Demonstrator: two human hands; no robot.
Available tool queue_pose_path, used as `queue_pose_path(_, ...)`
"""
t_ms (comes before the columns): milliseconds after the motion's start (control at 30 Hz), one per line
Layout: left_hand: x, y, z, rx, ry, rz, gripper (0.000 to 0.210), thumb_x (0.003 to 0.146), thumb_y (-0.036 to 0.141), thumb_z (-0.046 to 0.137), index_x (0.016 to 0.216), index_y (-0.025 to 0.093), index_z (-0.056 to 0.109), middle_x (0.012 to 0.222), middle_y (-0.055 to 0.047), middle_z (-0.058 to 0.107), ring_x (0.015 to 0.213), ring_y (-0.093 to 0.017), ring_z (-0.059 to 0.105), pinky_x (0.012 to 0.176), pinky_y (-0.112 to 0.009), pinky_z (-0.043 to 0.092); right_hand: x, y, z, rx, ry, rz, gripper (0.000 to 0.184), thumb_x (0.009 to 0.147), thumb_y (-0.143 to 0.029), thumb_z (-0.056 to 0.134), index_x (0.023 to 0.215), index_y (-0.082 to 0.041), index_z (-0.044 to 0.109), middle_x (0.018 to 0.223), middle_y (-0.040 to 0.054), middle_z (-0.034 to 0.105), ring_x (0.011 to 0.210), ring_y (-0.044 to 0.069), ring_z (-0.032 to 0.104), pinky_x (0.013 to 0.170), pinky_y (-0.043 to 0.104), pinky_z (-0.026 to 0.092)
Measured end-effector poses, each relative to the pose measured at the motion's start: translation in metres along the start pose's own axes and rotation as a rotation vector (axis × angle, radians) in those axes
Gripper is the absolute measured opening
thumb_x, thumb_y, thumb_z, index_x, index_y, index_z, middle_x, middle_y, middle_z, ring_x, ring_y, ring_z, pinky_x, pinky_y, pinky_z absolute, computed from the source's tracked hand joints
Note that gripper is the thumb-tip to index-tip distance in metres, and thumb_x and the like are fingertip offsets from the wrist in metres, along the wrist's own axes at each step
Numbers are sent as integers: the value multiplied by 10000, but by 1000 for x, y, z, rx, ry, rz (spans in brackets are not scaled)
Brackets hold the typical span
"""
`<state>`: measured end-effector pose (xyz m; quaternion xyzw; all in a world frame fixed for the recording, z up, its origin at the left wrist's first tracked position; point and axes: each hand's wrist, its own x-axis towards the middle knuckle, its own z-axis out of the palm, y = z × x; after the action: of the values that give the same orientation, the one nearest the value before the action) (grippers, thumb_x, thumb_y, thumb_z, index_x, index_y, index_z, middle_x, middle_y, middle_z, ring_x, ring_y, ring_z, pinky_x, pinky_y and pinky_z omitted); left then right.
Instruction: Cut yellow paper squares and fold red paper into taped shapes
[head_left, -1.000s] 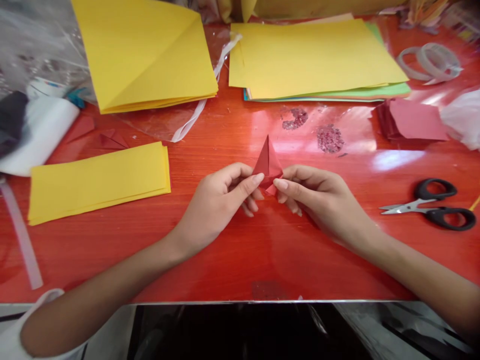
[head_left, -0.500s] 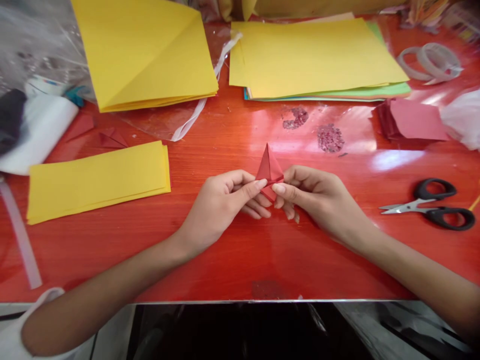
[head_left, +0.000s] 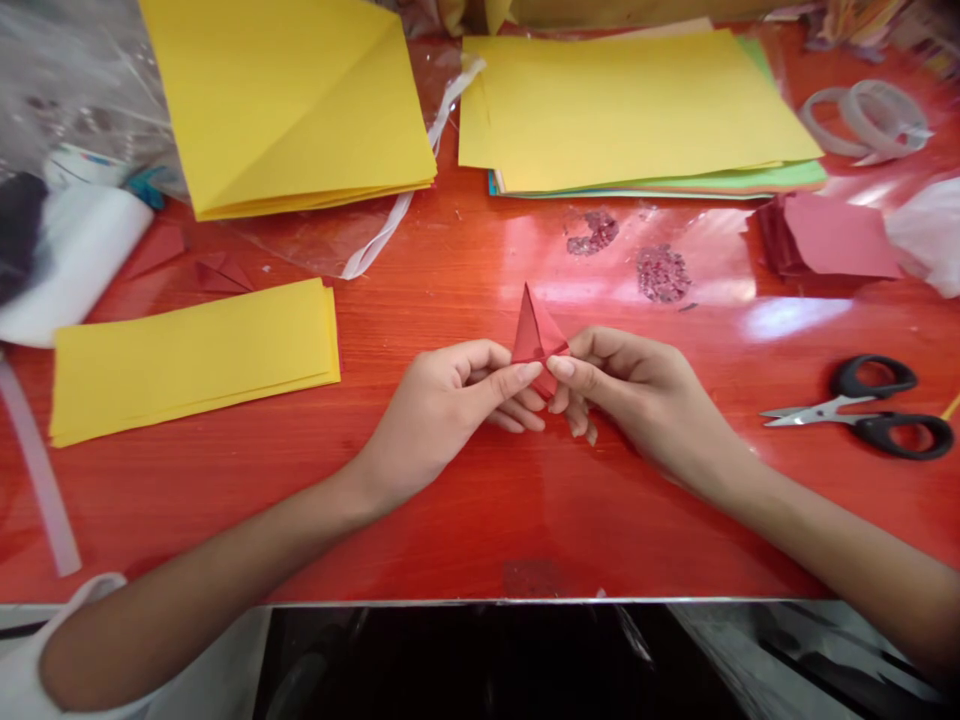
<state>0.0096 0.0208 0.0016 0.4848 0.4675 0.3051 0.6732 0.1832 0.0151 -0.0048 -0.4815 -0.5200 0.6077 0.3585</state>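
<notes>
Between both hands is a small piece of folded red paper (head_left: 538, 327), its pointed tip facing away from me. My left hand (head_left: 469, 395) pinches its lower left side, thumb on top and fingers beneath. On the lower right side, my right hand (head_left: 611, 380) grips it in the same way, the two thumb tips almost meeting. The thumbs hide part of the paper's lower fold. Two more folded red paper pieces (head_left: 223, 272) lie at the left, behind a stack of yellow paper strips (head_left: 195, 360).
Black-handled scissors (head_left: 862, 405) lie at the right. Behind them are a stack of red paper (head_left: 844, 235) and clear tape rolls (head_left: 874, 120). Large yellow sheets (head_left: 300, 110) and a coloured paper stack (head_left: 637, 110) cover the back. A white roll (head_left: 97, 250) lies at the far left.
The folded paper's tip has tilted slightly left, and its lower flap has shifted under the thumbs. Both hands keep their hold and have barely moved.
</notes>
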Motion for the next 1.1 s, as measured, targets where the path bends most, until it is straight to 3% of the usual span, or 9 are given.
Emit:
queue_pose_path(533, 0, -4, -2, 102, 16, 91, 286, 877, 419, 504, 809, 155, 592, 727, -2, 653, 655, -99, 647, 651, -199, 540, 0, -5, 0, -51, -96, 60, 286, 772, -418, 662, 687, -164, 560, 602, -32, 580, 487, 70, 556, 443, 187, 462)
queue_pose_path(1100, 0, -2, -3, 102, 19, 98, 235, 865, 353, 546, 772, 146, 608, 719, 7, 657, 603, -79, 637, 598, -172, 526, 1, -2, 1, 70, 12, 68, 281, 758, -428, 673, 767, -163, 582, 619, -29, 612, 464, 70, 559, 431, 197, 455)
